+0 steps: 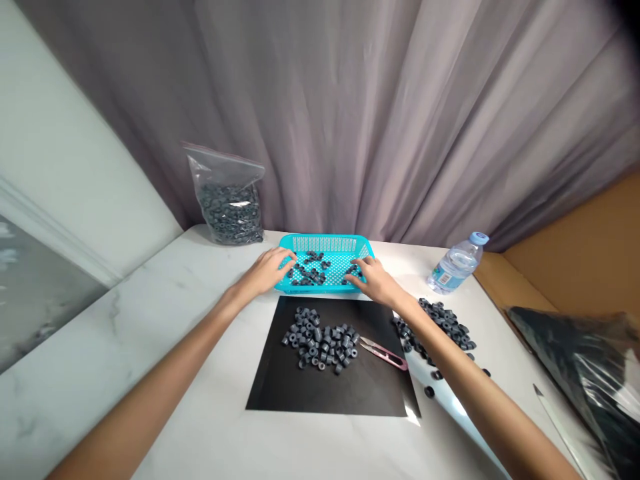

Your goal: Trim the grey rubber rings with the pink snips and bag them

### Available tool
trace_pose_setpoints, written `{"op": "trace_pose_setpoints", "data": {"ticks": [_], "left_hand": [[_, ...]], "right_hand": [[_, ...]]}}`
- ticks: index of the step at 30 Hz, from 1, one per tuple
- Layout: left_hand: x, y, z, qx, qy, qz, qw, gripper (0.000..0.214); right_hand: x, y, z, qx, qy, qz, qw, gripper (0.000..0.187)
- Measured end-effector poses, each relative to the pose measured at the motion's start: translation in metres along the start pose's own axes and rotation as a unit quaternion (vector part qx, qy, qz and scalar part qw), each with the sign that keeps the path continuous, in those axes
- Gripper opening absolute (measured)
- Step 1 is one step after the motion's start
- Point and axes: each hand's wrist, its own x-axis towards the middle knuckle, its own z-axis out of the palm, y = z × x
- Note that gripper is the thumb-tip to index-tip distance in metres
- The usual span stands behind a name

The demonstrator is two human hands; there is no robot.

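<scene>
A turquoise perforated basket (327, 243) sits at the back of the white table with several small dark rubber rings (313, 267) in it. My left hand (269, 268) grips the basket's left front corner, fingers curled over the rim. My right hand (373, 278) holds the right front edge, fingers reaching in among the rings. In front of the basket lies a black mat (295, 387) with a heap of rings (323, 343) and pink thread snips (384, 353).
A clear zip bag of rings (230, 203) leans against the curtain at the back left. A water bottle (456, 264) lies at the right, with a loose pile of rings (443, 323) near it. A dark plastic bag (585, 360) lies at the far right by a cardboard box (590, 260).
</scene>
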Motion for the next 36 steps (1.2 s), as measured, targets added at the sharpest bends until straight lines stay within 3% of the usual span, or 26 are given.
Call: {"op": "trace_pose_setpoints", "data": {"ticks": [2,7,12,17,20,24,31,36], "left_hand": [[0.01,-0.008,-0.008,0.025,0.009,-0.041,0.999,0.033],[0.027,-0.015,-0.009,0.061,0.042,-0.19,0.979,0.038],[0.017,-0.012,0.011,0.049,0.044,-0.278,0.958,0.036],[-0.002,-0.006,0.02,0.023,0.106,-0.291,0.95,0.035],[-0.013,-0.003,0.021,0.002,0.154,-0.292,0.944,0.035],[-0.024,-0.002,0.021,-0.027,0.218,-0.3,0.928,0.035],[-0.03,-0.001,0.025,-0.074,0.281,-0.33,0.898,0.035],[-0.03,0.002,0.042,-0.098,0.294,-0.344,0.886,0.035]], "right_hand": [[0.019,-0.01,0.002,-0.02,-0.038,0.054,0.998,0.051],[0.064,-0.037,0.01,-0.039,-0.091,0.156,0.983,0.037],[0.066,-0.049,0.018,-0.008,-0.08,0.115,0.99,0.037],[0.059,-0.053,0.013,0.03,-0.01,-0.009,0.999,0.035],[0.06,-0.061,0.004,0.018,0.058,-0.042,0.997,0.038],[0.061,-0.072,-0.002,-0.016,0.108,-0.015,0.994,0.037],[0.061,-0.086,0.004,-0.071,0.107,0.093,0.987,0.04],[0.066,-0.106,0.001,-0.087,0.078,0.046,0.992,0.034]]}}
